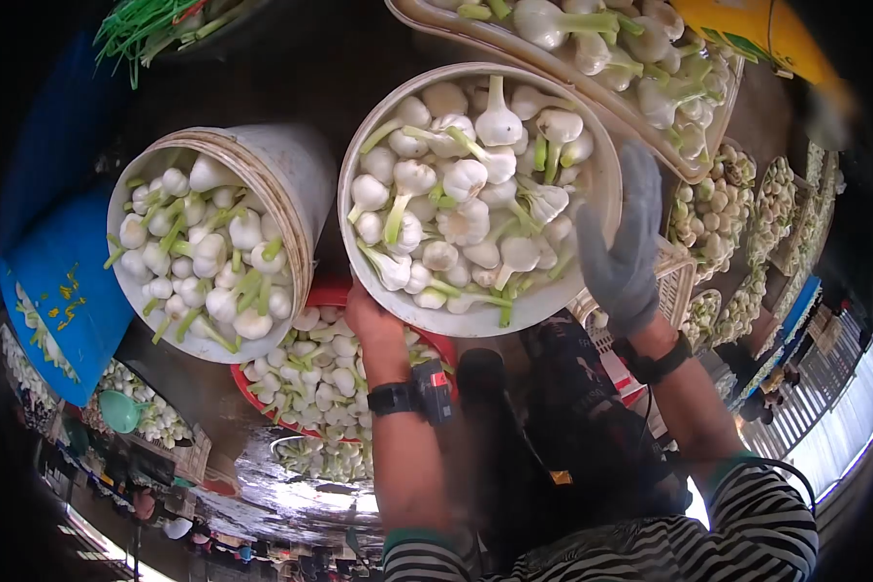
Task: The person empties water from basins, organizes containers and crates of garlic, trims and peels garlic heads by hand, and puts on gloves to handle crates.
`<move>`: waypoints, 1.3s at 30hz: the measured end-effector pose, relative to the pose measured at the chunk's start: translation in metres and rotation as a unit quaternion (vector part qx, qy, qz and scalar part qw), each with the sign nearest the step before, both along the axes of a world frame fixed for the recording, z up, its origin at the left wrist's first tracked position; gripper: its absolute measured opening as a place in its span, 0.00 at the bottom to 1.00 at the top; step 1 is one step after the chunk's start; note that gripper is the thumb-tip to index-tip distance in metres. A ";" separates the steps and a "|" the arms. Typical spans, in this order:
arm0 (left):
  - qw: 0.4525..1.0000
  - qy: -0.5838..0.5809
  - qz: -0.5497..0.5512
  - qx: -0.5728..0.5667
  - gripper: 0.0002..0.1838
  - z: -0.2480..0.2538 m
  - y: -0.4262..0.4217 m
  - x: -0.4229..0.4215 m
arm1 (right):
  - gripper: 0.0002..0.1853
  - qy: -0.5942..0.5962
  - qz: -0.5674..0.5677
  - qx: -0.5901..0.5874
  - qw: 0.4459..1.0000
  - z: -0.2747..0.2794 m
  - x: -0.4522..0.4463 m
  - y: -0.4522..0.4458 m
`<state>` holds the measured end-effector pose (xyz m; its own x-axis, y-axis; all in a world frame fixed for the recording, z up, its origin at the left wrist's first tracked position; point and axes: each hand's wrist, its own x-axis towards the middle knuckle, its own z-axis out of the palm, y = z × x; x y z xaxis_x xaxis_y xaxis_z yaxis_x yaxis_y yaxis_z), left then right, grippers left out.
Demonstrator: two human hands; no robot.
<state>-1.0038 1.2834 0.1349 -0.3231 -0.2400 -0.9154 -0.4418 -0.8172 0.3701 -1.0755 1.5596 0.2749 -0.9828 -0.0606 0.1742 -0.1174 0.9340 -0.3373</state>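
Garlic bulbs [464, 223] fill a round white bucket [446, 318] nearly to its rim, so the load looks heavy and is likely to want both hands. The bucket sits between the left hand [371, 312] and the right hand [626, 242], just right of a second white bucket [296, 165] and partly over the view of a red basin [440, 345]; the floor [344, 63] shows no edge or corner to place it by. The wall looks like stiff plastic, probably slick if damp, while the loose heads should be firm, light singly, and apt to roll or bruise if the bucket tips. Opposite sides just under the rim seem the best hold, with palms against the wall and fingers curled below the lip. The right hand, in a grey glove, is open, its fingers extended and thumb apart at the right side of the rim; its palm contact is unclear. The left hand is at the lower left of the rim, its fingers out of sight behind the bucket, so whether they grip cannot be told. Also hidden are the bucket's outer wall, base and any handle, and whether it is resting or lifted. A yellow object [761, 29] at upper right is cut off and unidentifiable.
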 end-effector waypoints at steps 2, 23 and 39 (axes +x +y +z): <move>0.999 -0.024 0.027 -0.020 0.15 0.009 0.000 0.024 | 0.32 -0.154 0.176 0.013 0.972 0.011 -0.036 -0.023; 0.974 0.040 -0.167 -0.148 0.14 0.121 0.049 0.048 | 0.33 -0.301 0.218 0.010 0.928 -0.072 -0.012 -0.023; 0.954 -0.047 -0.257 -0.146 0.10 0.117 0.045 0.058 | 0.34 -0.176 0.105 -0.124 0.971 -0.093 0.044 -0.122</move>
